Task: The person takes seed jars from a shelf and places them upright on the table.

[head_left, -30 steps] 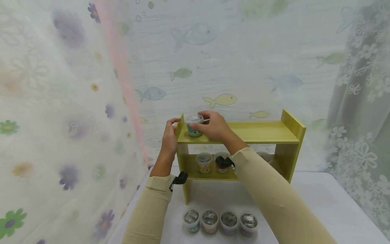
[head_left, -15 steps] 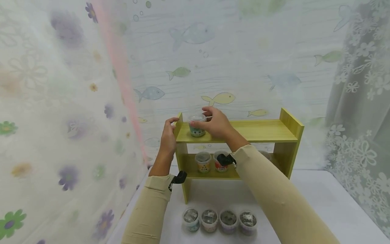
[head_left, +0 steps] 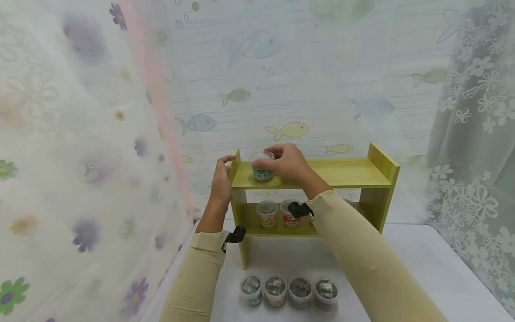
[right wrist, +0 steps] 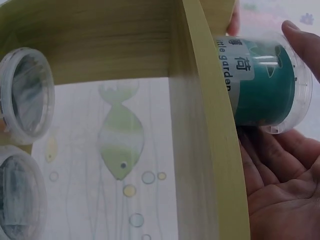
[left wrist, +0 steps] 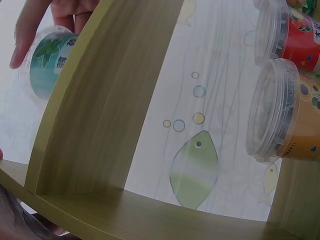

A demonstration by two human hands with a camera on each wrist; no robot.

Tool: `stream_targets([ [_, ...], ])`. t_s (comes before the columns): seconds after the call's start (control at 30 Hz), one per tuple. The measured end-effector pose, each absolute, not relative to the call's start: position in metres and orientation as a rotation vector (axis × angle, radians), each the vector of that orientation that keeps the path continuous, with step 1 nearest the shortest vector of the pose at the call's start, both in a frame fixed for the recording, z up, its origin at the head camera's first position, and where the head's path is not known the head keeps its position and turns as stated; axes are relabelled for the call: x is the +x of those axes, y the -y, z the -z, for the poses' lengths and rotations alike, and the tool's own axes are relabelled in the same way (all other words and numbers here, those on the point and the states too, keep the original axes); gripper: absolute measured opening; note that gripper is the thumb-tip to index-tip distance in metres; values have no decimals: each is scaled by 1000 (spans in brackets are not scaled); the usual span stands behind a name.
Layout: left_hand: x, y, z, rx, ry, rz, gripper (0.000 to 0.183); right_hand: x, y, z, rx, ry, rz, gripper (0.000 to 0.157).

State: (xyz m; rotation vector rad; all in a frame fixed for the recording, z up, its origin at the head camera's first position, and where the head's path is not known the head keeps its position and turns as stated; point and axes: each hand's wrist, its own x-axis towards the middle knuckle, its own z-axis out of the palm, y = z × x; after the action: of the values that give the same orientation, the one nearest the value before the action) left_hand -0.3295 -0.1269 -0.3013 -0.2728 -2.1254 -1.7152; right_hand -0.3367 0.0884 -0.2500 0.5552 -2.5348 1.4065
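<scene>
On the left end of the yellow-green shelf's (head_left: 338,172) top board stands a clear-lidded plastic cup (right wrist: 265,82) with a green leaf-printed label. My right hand (head_left: 290,162) grips this cup from the right, its thumb near the lid in the right wrist view. The left hand (head_left: 221,183) holds the shelf's left side panel, fingers at its upper edge. In the left wrist view, the green cup (left wrist: 50,62) shows past the board's edge, with right-hand fingers around it.
On the lower board stand an orange-labelled cup (head_left: 267,214) and a red-labelled cup (head_left: 290,213); my right forearm covers more of that board. Several lidded cups (head_left: 275,290) line up on the white table (head_left: 418,268) in front. A fish-printed curtain (head_left: 322,89) hangs behind.
The right hand has shifted the green cup slightly to the right along the top board and moved in closer around it. The left hand keeps its place on the side panel.
</scene>
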Motion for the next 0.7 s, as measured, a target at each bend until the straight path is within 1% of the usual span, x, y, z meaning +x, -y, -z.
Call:
stream_targets([
  [0.37,-328,127,302,-284,2141,1743,52,-328,-106,255,544,2552,-1438,79],
  [0.7,-328,129,299,-297,2130,1739,52,-318,-121,256,597,2525,-1449,76],
])
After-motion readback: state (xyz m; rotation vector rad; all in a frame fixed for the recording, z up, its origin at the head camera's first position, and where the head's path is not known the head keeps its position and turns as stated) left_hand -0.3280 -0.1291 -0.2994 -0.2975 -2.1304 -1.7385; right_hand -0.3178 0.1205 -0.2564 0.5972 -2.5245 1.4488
